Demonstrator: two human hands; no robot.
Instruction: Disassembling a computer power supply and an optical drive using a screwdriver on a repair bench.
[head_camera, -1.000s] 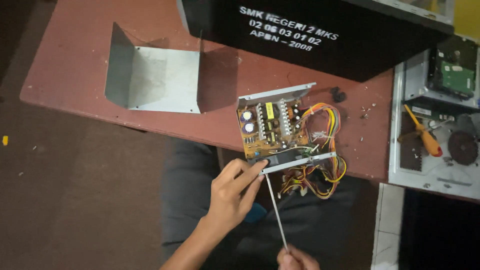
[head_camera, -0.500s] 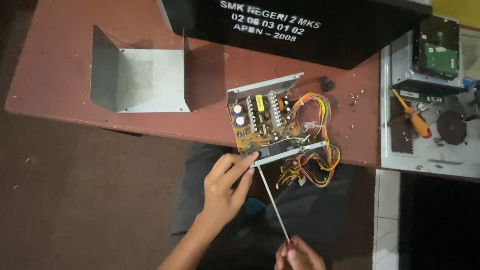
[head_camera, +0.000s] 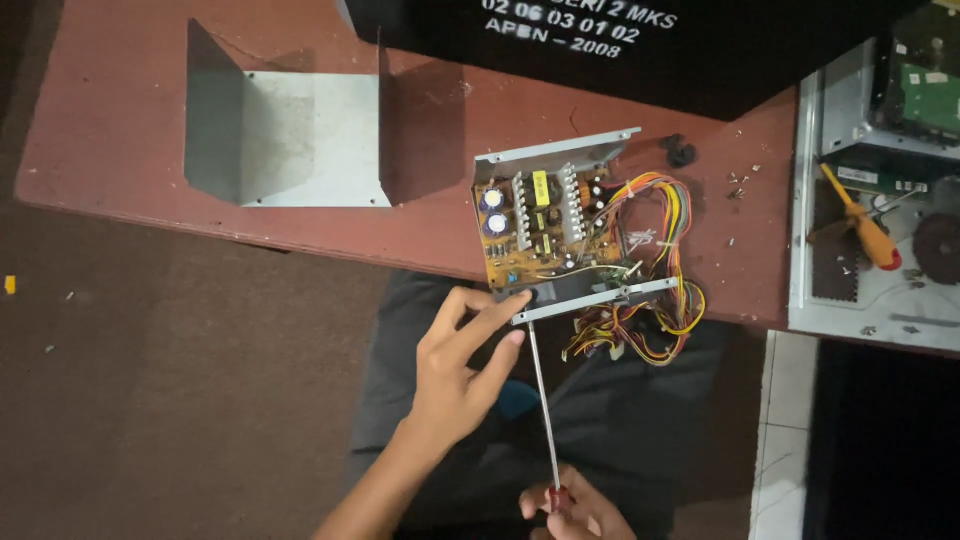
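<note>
An opened power supply (head_camera: 560, 225) with a yellowish circuit board and a bundle of coloured wires (head_camera: 655, 250) sits at the near edge of a reddish-brown table (head_camera: 120, 120). My left hand (head_camera: 465, 370) touches the near left corner of its metal casing with thumb and forefinger. My right hand (head_camera: 570, 510), at the bottom edge and partly cut off, grips the red handle of a long screwdriver (head_camera: 542, 400). The shaft points up to the casing's near rail, beside my left fingertips.
The bent metal cover (head_camera: 285, 140) of the casing lies on the table's left. A black computer case (head_camera: 640, 40) stands at the back. Loose screws (head_camera: 740, 180) lie right of the wires. An orange-handled screwdriver (head_camera: 860, 225) rests on an open grey chassis (head_camera: 880, 300) at right.
The view has shifted slightly; my left hand stays at the casing's near corner and my right hand keeps the screwdriver tip on the near rail.
</note>
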